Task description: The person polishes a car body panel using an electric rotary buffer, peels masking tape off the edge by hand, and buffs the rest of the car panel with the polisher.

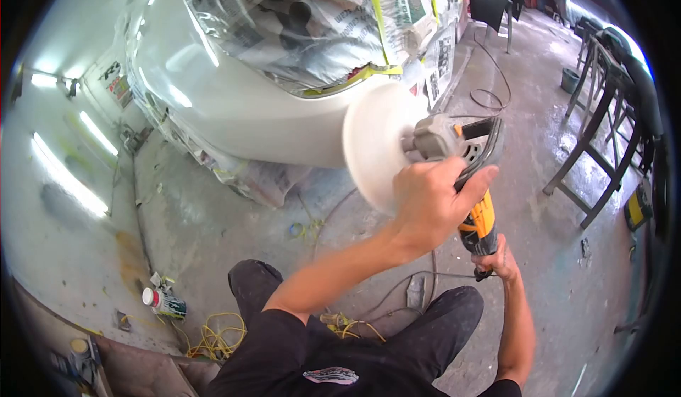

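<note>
Your polisher [481, 216] is held up in front of you at the corner of the white bumper [273, 135], its pad [372, 149] turned toward the paint. The pad is blurred, which suggests that it is spinning; whether its face bears on the bumper cannot be told from this angle.

Left hand [429, 205]: fingers wrapped around the front of the tool, thumb along the looped handle [491, 142]. This hold, close behind the pad, probably serves to set its angle and pressure. Right hand [499, 257]: closed around the rear end of the body, below and behind the left. The spread between the two hands likely gives leverage against twist – a sound arrangement for a heavy rotating tool.

The power cord [454, 275] leaves the rear end and runs low across the floor [340, 227], away from the pad; this presumably lessens the chance of snagging.

Above the bumper, plastic sheet [298, 28] and newspaper [441, 60] cover the neighbouring surfaces, with yellow tape [376, 18] along the edges – apparently to shield them from dust and compound. Your knees [454, 308] are bent and set apart, which appears to steady you at this low height.
</note>
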{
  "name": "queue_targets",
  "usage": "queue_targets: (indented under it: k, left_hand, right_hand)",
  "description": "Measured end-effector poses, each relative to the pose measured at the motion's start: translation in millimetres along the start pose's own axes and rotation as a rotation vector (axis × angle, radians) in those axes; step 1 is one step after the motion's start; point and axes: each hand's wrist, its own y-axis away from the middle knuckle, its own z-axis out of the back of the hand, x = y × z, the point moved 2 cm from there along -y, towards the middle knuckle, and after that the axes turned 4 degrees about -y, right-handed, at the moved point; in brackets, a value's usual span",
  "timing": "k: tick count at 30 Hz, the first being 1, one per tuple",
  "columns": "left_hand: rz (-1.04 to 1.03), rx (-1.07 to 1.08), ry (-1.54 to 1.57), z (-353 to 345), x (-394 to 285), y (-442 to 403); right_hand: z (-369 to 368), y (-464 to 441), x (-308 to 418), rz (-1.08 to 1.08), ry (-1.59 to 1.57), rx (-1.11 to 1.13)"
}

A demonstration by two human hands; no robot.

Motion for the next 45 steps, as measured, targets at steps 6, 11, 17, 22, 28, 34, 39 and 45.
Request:
queue_targets:
  k: [6,11,17,22,28,34,39,45]
  left_hand:
    - [-0.080,0.005,-0.062,15.8,-6.2,23.5]
    - [-0.114,0.013,-0.142,10.3,-8.3,-12.4]
    - [-0.061,0.017,-0.047,12.4,-8.1,-17.3]
    - [-0.205,0.006,-0.144,29.9,15.9,54.7]
    - [-0.287,0.073,-0.403,47.0,25.5,93.4]
    - [-0.420,0.116,-0.482,8.2,22.4,29.4]
    - [-0.394,0.141,-0.506,-4.5,27.9,5.6]
    - [-0.420,0.098,-0.420,40.5,48.1,83.0]
  right_hand:
    - [-34.8,0.5,-5.6,-0.012,-0.062,0.017]
    - [-22.0,-14.4,-4.9,0.017,-0.056,-0.020]
    - [-16.0,-15.2,3.0,0.006,-0.048,-0.024]
    - [-78.9,-7.7,-61.6,-0.056,-0.070,0.045]
    - [-185.6,-27.8,-121.8,0.177,-0.150,0.090]
    - [-201.8,-60.1,-149.1,0.075,-0.613,0.182]
    - [-185.0,-63.2,-121.7,0.078,-0.620,0.112]
    - [-226.0,-34.2,-155.6,0.147,-0.341,0.023]
